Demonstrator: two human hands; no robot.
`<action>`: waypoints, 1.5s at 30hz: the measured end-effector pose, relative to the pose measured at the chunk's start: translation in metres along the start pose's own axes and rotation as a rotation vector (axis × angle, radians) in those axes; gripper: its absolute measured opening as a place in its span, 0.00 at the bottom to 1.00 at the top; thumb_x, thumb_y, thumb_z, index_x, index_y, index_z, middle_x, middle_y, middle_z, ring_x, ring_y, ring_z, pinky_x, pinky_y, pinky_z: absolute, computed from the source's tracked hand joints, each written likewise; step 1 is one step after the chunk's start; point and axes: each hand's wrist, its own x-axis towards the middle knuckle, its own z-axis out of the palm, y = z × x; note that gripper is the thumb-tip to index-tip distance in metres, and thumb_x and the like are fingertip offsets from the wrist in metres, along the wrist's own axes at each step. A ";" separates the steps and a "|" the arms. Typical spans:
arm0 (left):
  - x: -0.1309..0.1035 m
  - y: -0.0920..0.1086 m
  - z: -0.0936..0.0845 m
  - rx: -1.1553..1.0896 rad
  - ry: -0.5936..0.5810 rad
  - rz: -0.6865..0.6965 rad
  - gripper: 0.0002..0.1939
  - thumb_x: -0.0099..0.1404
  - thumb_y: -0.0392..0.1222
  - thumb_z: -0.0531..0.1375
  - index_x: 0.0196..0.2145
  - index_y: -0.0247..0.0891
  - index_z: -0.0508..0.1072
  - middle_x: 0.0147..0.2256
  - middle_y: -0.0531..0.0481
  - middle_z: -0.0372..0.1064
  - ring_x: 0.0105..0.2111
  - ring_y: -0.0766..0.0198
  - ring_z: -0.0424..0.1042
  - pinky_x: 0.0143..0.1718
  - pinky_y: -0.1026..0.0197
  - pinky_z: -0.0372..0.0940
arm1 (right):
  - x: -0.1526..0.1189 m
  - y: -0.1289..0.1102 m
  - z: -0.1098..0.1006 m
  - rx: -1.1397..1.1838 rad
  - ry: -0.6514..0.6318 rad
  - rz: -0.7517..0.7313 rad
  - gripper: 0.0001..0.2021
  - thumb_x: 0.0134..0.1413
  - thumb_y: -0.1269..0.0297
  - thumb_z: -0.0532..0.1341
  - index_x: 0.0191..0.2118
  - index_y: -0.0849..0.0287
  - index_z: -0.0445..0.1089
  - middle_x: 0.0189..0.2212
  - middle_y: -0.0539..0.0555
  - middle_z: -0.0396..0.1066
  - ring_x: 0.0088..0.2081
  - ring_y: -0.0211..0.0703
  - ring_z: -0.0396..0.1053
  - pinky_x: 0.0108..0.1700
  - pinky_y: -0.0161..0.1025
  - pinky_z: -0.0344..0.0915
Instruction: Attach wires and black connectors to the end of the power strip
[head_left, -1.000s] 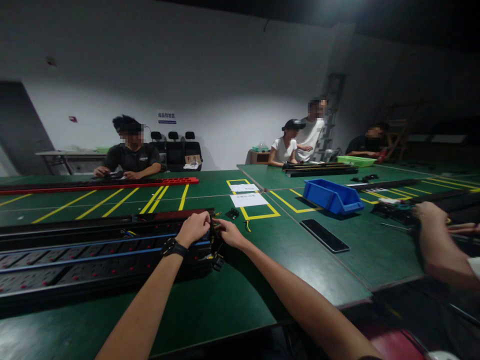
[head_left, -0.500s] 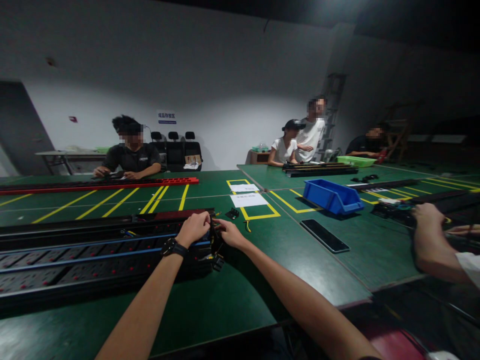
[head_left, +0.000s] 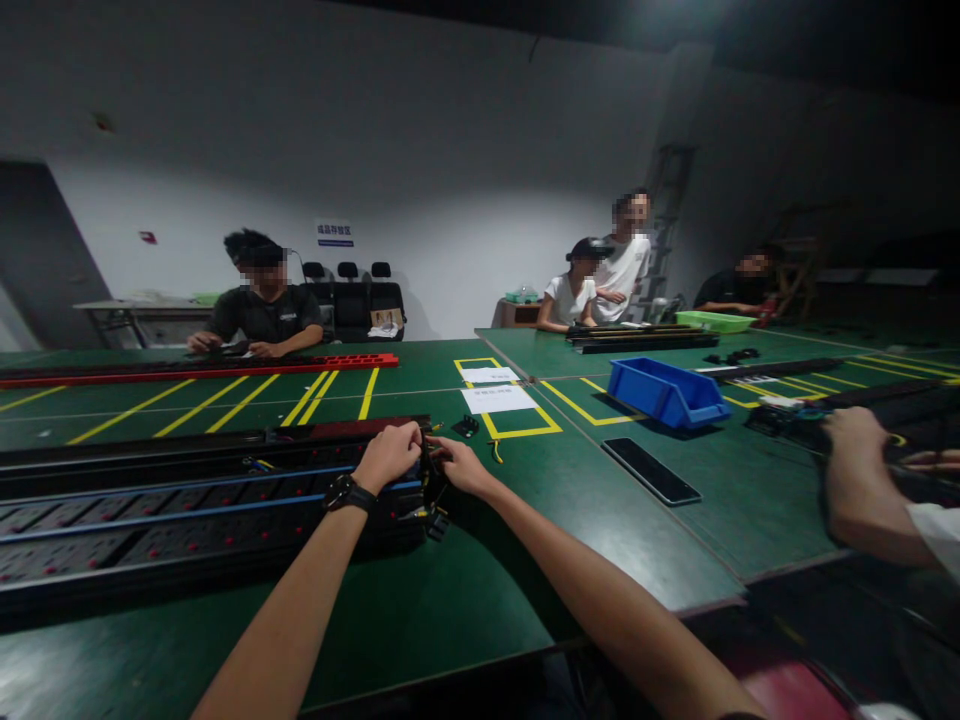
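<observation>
Long black power strips (head_left: 202,535) with red dots and blue edges lie side by side on the left of the green table. My left hand (head_left: 390,457), with a watch on its wrist, bends over the right end of one strip, fingers closed. Just right of that end, my right hand (head_left: 461,467) pinches at a small dark part; what exactly sits between the fingertips is too small to make out. Below the hands, loose wires and a black end piece (head_left: 437,524) stick out from the nearest strip.
Beyond my hands lie a small black part (head_left: 466,426), a yellow-and-black wire piece (head_left: 496,451) and paper sheets (head_left: 497,400). To the right are a phone (head_left: 651,470) and a blue bin (head_left: 667,392). A co-worker's hand (head_left: 859,440) works at the far right; others sit across the table.
</observation>
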 end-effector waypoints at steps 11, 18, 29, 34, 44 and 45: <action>0.001 -0.001 0.001 0.001 0.016 0.018 0.09 0.64 0.38 0.54 0.39 0.43 0.73 0.35 0.46 0.76 0.37 0.55 0.75 0.34 0.60 0.62 | 0.000 0.003 0.001 0.008 0.002 -0.019 0.39 0.39 0.83 0.51 0.61 0.58 0.69 0.46 0.56 0.79 0.46 0.46 0.76 0.51 0.42 0.71; 0.001 -0.004 0.003 0.004 0.025 0.027 0.09 0.64 0.38 0.54 0.39 0.43 0.73 0.35 0.47 0.76 0.36 0.55 0.75 0.34 0.60 0.62 | -0.001 0.002 0.000 -0.004 0.008 -0.004 0.39 0.40 0.83 0.51 0.61 0.58 0.69 0.46 0.56 0.79 0.46 0.46 0.76 0.51 0.42 0.71; 0.001 -0.003 0.002 -0.009 0.014 0.013 0.09 0.64 0.38 0.54 0.39 0.44 0.74 0.36 0.47 0.76 0.37 0.56 0.75 0.36 0.60 0.63 | -0.002 -0.001 0.000 -0.023 0.010 0.006 0.39 0.39 0.83 0.51 0.60 0.57 0.70 0.45 0.55 0.79 0.45 0.46 0.76 0.51 0.42 0.71; 0.000 -0.002 0.001 -0.006 0.018 0.018 0.09 0.64 0.38 0.54 0.39 0.43 0.73 0.35 0.47 0.76 0.36 0.56 0.75 0.34 0.61 0.62 | -0.001 -0.001 0.000 -0.043 0.018 -0.010 0.39 0.39 0.83 0.51 0.60 0.58 0.70 0.45 0.55 0.79 0.46 0.46 0.76 0.50 0.42 0.71; 0.000 -0.002 0.001 -0.016 0.014 0.020 0.09 0.64 0.39 0.54 0.39 0.43 0.73 0.35 0.46 0.76 0.36 0.57 0.75 0.34 0.62 0.62 | -0.003 -0.005 -0.001 -0.020 0.005 -0.011 0.38 0.40 0.83 0.51 0.60 0.58 0.70 0.45 0.56 0.79 0.46 0.46 0.76 0.51 0.42 0.71; 0.000 -0.002 0.001 -0.016 0.012 0.018 0.09 0.64 0.39 0.54 0.39 0.43 0.73 0.35 0.46 0.76 0.36 0.57 0.75 0.34 0.61 0.62 | -0.003 -0.005 -0.001 -0.021 0.006 -0.012 0.38 0.40 0.82 0.51 0.60 0.58 0.70 0.45 0.56 0.79 0.46 0.46 0.76 0.51 0.42 0.71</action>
